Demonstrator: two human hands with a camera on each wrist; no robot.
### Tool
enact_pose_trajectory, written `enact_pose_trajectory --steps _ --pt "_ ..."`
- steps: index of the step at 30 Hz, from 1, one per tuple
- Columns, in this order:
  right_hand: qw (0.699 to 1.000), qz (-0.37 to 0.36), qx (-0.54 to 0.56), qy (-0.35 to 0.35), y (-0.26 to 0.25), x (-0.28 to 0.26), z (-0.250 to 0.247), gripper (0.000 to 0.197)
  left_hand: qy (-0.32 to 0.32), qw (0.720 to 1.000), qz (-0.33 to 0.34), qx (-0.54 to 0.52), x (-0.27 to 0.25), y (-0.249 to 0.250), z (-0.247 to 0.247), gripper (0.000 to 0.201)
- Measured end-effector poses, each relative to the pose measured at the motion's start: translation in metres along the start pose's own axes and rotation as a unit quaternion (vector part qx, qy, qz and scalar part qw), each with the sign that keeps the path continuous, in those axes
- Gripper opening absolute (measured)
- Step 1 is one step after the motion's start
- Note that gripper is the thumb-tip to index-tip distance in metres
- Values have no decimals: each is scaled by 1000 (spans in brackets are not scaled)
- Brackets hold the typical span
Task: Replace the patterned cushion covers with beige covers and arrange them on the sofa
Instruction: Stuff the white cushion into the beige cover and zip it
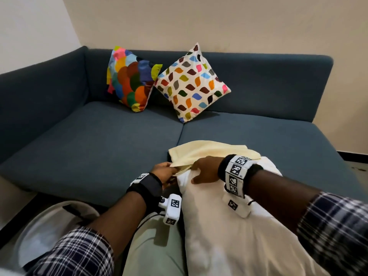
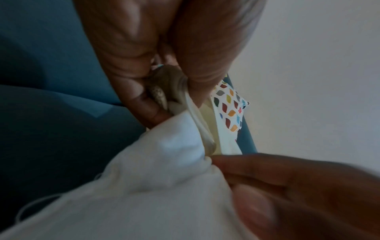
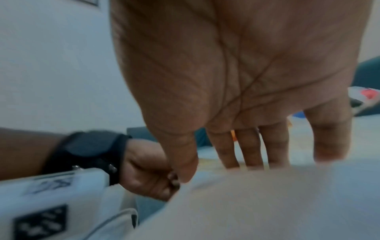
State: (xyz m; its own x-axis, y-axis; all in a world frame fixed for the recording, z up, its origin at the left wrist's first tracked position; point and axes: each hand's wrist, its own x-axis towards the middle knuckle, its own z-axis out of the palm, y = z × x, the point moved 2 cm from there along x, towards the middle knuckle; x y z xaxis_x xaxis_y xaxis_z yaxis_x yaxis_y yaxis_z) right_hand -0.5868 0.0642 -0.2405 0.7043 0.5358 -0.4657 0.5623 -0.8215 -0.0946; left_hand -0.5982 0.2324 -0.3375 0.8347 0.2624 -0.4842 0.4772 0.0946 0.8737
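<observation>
A bare white cushion insert (image 1: 223, 226) lies across my lap and the sofa's front edge. A beige cover (image 1: 211, 151) lies over its far end, opening toward me. My left hand (image 1: 168, 169) pinches the cover's open edge; the left wrist view shows the gathered beige hem (image 2: 174, 91) between thumb and fingers, above the insert (image 2: 160, 178). My right hand (image 1: 204, 170) lies flat on the insert's corner with straight fingers (image 3: 252, 146) reaching under the cover's edge. Two patterned cushions lean on the backrest: one with multicoloured scales (image 1: 131, 78), one white with coloured leaves (image 1: 192, 84).
The blue sofa (image 1: 89, 140) has its seat bare to the left of the insert and in front of the patterned cushions. A round grey-and-white object (image 1: 49, 232) sits on the floor at my lower left. Plain walls stand behind.
</observation>
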Motion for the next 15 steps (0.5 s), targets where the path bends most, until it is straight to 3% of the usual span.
enact_pose_trajectory --steps 4,10,13,15 --pt "999 16 48 2 16 19 6 69 -9 996 64 63 -6 7 -9 12" --pt "994 30 100 24 45 15 -13 16 52 961 163 219 -6 7 -28 8" --pt "990 36 127 44 58 11 -20 49 32 944 209 254 -12 9 -20 16" --pt "989 62 123 46 60 7 -23 74 24 934 231 272 -17 14 -15 11"
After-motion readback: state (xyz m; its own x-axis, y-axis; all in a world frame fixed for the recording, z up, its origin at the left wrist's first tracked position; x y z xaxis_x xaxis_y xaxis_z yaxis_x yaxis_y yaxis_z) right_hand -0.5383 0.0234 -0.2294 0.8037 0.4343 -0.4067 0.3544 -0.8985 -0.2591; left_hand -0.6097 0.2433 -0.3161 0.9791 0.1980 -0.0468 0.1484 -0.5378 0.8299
